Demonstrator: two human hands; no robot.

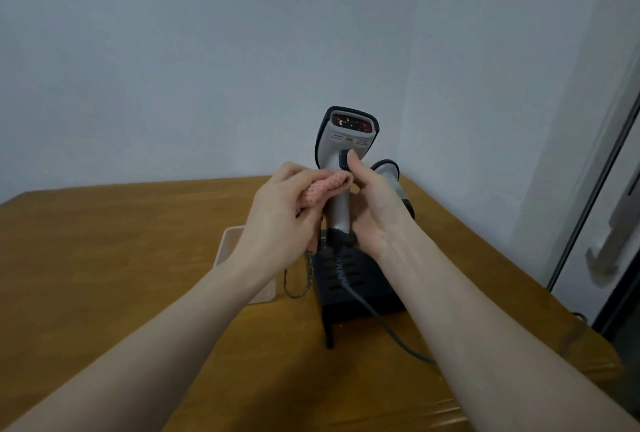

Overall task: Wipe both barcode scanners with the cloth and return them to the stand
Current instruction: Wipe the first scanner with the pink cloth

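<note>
My right hand [372, 203] grips the handle of a grey barcode scanner [346, 140], held upright above the black stand [353, 282], its red scan window facing me and my thumb on the trigger. A pink cloth [323, 189] is bunched in my left hand [280, 216] and pressed against the left side of the scanner's handle. The scanner's grey cable [377, 317] trails down over the stand toward me. A second grey scanner [389, 171] sits behind my right hand, mostly hidden, at the back of the stand.
A shallow white tray [228, 244] lies on the wooden table [121, 258] left of the stand, partly under my left forearm. A thin braided cord [298, 286] hangs between the tray and the stand. The table's right edge is near a wall and dark door frame [595, 189].
</note>
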